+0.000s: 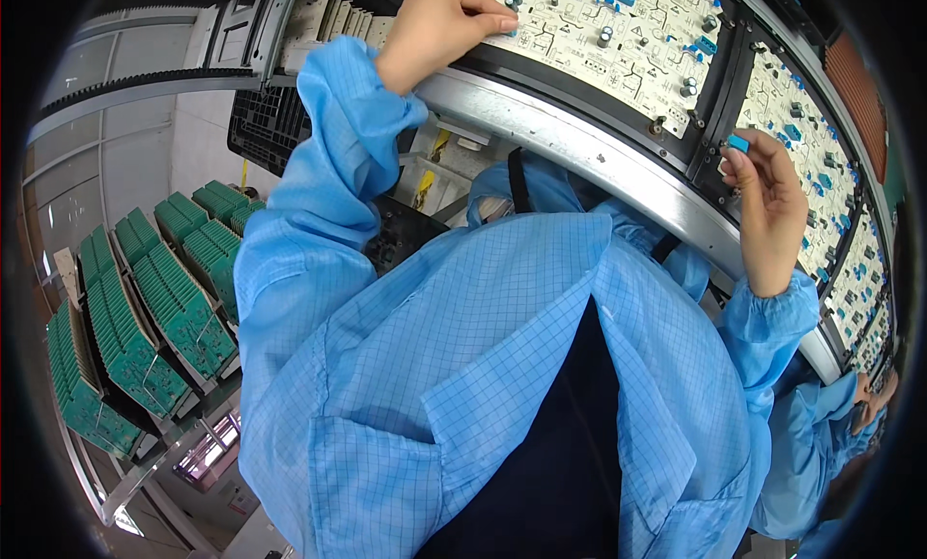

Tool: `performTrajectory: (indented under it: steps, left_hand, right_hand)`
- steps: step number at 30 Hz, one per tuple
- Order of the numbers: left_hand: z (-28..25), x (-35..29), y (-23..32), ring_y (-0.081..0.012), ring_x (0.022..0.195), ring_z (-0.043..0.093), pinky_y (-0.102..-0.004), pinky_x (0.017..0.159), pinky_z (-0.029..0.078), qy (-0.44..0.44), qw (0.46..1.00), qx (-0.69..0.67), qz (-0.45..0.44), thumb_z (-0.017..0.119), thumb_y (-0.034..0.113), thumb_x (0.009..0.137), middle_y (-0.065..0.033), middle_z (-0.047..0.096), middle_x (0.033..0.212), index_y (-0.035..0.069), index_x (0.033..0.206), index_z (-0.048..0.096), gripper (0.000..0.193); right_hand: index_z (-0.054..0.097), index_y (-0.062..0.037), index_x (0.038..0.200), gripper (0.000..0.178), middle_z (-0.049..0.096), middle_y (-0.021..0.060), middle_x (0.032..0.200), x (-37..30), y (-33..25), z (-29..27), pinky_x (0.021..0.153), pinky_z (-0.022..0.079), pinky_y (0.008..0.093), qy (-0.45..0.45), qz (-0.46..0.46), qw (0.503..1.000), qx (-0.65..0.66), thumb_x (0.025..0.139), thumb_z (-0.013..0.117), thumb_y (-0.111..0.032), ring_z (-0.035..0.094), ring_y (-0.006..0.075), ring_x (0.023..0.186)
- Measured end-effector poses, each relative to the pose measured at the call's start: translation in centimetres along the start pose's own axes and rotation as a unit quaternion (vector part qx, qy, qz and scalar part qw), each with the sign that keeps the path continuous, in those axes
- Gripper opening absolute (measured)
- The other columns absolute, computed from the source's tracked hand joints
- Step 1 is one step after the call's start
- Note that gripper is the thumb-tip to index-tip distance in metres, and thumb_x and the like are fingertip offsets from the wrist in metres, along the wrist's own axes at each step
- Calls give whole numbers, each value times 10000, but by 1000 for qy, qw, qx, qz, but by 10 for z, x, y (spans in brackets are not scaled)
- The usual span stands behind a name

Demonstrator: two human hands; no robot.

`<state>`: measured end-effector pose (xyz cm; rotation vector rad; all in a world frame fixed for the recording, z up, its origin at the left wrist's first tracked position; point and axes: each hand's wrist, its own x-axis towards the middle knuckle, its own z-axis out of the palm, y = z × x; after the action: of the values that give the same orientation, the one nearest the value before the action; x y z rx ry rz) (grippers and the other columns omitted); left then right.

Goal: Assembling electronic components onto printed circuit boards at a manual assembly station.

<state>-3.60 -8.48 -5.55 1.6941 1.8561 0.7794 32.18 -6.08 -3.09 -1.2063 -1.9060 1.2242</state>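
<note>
At the near left corner of a pale circuit board (570,38), my left hand (439,30) is closed in a pinch. Its fingertips touch the board's edge beside a small blue part, and I cannot make out what lies between them. My right hand (770,197) holds a blue box-shaped capacitor (739,143) between thumb and fingers. It is raised over the dark frame bar between this board and a second pale board (787,125). Both boards carry black round capacitors (604,36) and blue box-shaped parts (706,44).
A metal rail (579,139) runs along the near side of the boards. Racks of upright green circuit boards (164,298) stand at the left. Pale boards (323,18) stand in a row beyond my left forearm. Another person's hands (874,400) are at the far right.
</note>
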Motion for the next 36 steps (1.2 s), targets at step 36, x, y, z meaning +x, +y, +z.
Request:
performTrajectory:
  steps: [36]
  left_hand:
    - [-12,-6,-37,-89,848,598,-198,759,456,168,971,-170,-24,654,188,861,-57,676,949,17,998,688,222]
  right_hand:
    - [657,11,916,143,611,128,769,47,-3,26,553,467,299,-54,-183,927,-323,795,662,-63,595,222,593]
